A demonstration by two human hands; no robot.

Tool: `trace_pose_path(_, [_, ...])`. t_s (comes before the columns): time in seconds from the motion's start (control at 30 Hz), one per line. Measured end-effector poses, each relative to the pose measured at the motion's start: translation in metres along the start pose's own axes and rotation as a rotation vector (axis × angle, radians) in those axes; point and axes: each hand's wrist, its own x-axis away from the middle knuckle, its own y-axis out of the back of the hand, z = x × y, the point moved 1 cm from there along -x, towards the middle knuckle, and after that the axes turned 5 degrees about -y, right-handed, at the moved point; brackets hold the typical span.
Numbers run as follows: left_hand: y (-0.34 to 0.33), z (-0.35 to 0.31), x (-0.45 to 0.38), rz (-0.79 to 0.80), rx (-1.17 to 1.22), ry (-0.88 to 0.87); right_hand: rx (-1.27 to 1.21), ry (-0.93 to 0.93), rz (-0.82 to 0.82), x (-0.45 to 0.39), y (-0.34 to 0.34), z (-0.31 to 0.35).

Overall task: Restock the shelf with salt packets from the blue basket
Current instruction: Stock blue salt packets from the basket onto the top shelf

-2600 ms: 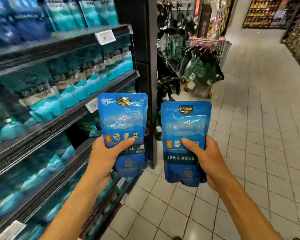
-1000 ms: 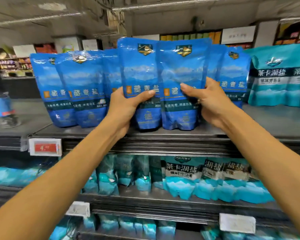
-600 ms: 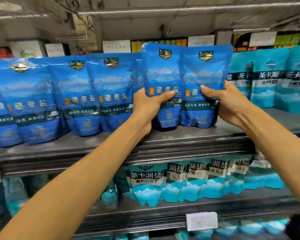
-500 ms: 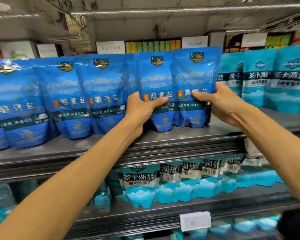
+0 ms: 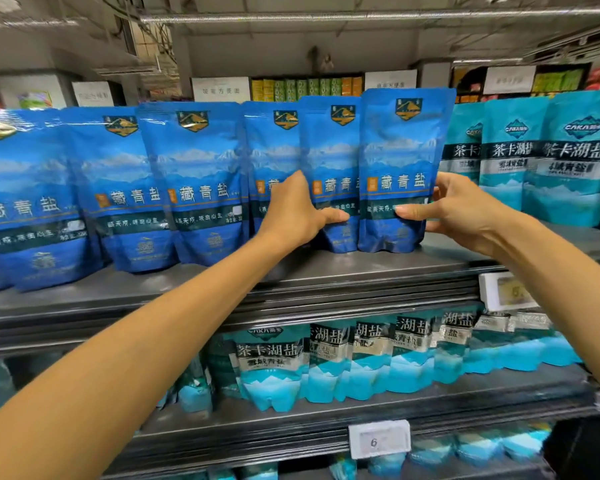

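Observation:
Two blue salt packets stand upright side by side on the top grey shelf (image 5: 343,271). My left hand (image 5: 297,211) grips the left packet (image 5: 329,150), thumb across its front. My right hand (image 5: 465,209) grips the right packet (image 5: 402,150) at its lower right edge, thumb on the front. Both packets' bases rest on the shelf, at the right end of a row of several matching blue packets (image 5: 187,181). The blue basket is out of view.
Teal salt packets (image 5: 541,157) stand right of my right hand on the same shelf. More teal packets (image 5: 343,358) fill the shelf below. Price tags (image 5: 378,438) hang on the shelf edges. Other store shelving shows beyond the top shelf.
I lifted both packets from the aisle up to the top shelf and set them at the right end of the blue row. In the last half second they settled a little farther back.

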Motion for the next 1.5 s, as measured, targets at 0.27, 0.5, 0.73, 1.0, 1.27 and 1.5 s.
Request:
trace_pose_path(0.27, [-0.003, -0.012, -0.007, 0.114, -0.3, -0.086, -0.028, -0.024, -0.046, -0.001, 0.001, -0.001])
trace_pose_path(0.5, [-0.004, -0.008, -0.006, 0.195, 0.005, 0.099, 0.018, -0.033, -0.059, 0.0, 0.01, 0.001])
trace_pose_path(0.73, [0.002, 0.0, -0.003, 0.165, 0.013, 0.127, 0.041, -0.065, -0.109, -0.012, 0.014, 0.0])
trace_pose_path(1.0, [0.006, -0.004, 0.004, 0.028, -0.189, 0.005, 0.161, -0.075, -0.062, -0.019, 0.011, -0.001])
trace_pose_path(1.27, [0.013, -0.002, 0.017, -0.129, -0.353, -0.049, 0.413, -0.109, -0.137, 0.003, 0.005, 0.0])
trace_pose_path(1.5, [0.04, 0.006, 0.061, -0.301, -0.056, -0.107, 0.666, 0.112, -0.561, 0.067, -0.031, 0.003])
